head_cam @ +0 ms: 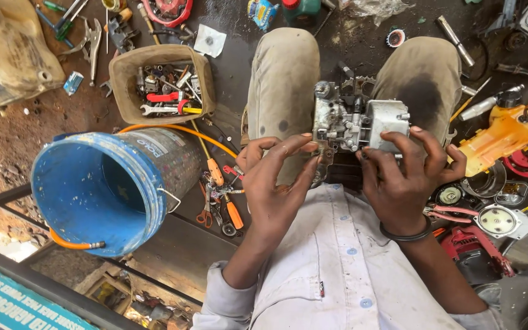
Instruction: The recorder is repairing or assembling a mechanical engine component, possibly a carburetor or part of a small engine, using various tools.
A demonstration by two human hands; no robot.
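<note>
You are holding a small grey metal engine assembly (357, 122), seemingly a carburettor-type casting with a boxy silver housing on its right side, up between your two knees (282, 73), above your lap. Your left hand (276, 177) is partly closed, thumb and fingertips pinching the lower left corner of the casting near a flat bracket. Your right hand (404, 177) is spread wider, fingers wrapped over the front and underside of the silver housing, so both hands bear the piece. By the look of it, the part is rigid cast metal, fairly heavy for its size, and likely oily, so the smooth housing may slip; the small levers, screws and fittings standing proud on top look the most easily bent or snagged. The soundest hold appears to be on the solid body and the flat flanks of the housing, not on the protruding linkage. To your left lies a blue plastic bucket (93, 189) on its side with an orange hose (178, 129) running past it, and beyond that a tan box of spanners and sockets (165, 82). Orange-handled screwdrivers (224, 192) lie just beside your left wrist. To your right sits a yellow engine cover (505, 135) among loose parts.
</note>
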